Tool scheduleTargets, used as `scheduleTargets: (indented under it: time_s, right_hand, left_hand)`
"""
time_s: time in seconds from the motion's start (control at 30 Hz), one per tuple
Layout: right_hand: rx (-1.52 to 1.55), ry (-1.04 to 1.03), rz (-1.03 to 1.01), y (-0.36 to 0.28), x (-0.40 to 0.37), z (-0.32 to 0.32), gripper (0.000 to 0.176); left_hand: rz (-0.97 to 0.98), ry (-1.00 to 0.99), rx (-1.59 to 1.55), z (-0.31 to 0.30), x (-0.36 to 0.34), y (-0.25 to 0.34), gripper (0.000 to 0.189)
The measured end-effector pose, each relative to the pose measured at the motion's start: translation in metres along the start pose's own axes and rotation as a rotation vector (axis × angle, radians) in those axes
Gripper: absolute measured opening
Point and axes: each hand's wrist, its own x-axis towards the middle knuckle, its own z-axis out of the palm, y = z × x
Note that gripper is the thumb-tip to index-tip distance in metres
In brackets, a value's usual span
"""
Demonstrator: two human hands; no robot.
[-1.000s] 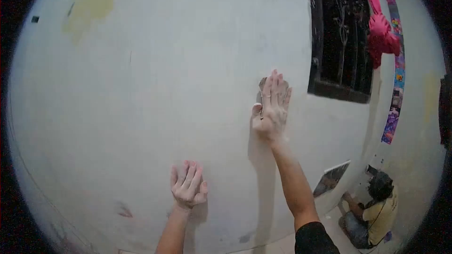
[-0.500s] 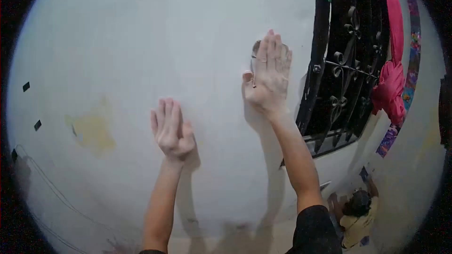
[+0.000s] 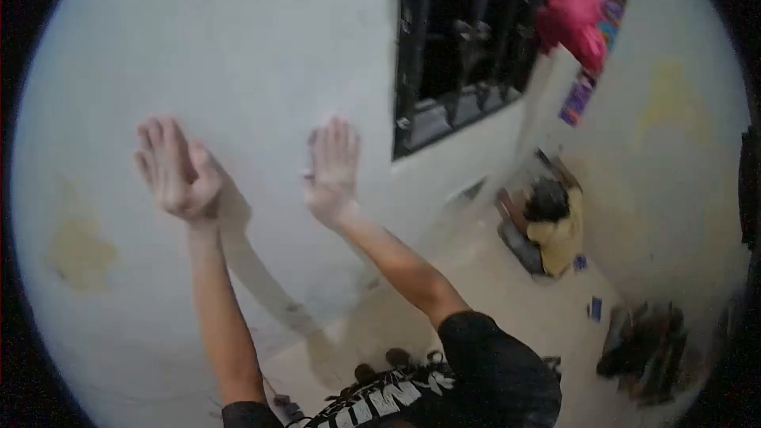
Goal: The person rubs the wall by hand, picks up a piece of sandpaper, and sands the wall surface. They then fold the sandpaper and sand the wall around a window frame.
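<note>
Both my arms reach up to the pale wall [image 3: 261, 40]. My right hand [image 3: 336, 174] lies flat against it, fingers straight and close together, over a thin grey sheet [image 3: 312, 143] whose edge shows beside the index finger and thumb. Most of that sheet is hidden under the palm. Lower left of the window, my left hand [image 3: 176, 173] is up at the wall with fingers stretched out and thumb apart, nothing in it. Its shadow falls to the right.
A black window grille [image 3: 468, 47] stands right of my hands, pink knotted cloth [image 3: 572, 16] beyond it. Near the corner a person [image 3: 559, 230] crouches, a dark flat piece [image 3: 543, 157] in hand at the wall. A dark heap [image 3: 646, 353] and a small blue item [image 3: 595, 309] lie on the floor.
My view has swung right and down, bringing the floor, the crouching person and my shirt further into sight. My right hand has come lower on the wall, nearer the left hand's level.
</note>
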Motion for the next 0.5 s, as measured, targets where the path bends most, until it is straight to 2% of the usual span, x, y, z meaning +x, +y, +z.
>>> scheduleTargets:
  time_s: [0.13, 0.3, 0.4, 0.5]
  right_hand:
    - [-0.072, 0.069, 0.055, -0.025, 0.058, -0.021, 0.087]
    - [-0.077, 0.303, -0.024, -0.035, 0.140, -0.043, 0.085]
    - [-0.061, 0.236, -0.046, -0.020, 0.124, -0.039, 0.087]
    - [-0.072, 0.125, -0.024, -0.003, 0.059, -0.015, 0.088]
  left_hand:
    - [0.003, -0.019, -0.020, 0.000, -0.001, -0.003, 0.040]
    - [0.014, -0.001, -0.061, -0.006, -0.001, -0.005, 0.038]
    - [0.004, -0.003, -0.047, 0.006, -0.009, -0.005, 0.037]
    - [0.020, 0.008, -0.040, 0.012, -0.014, -0.006, 0.037]
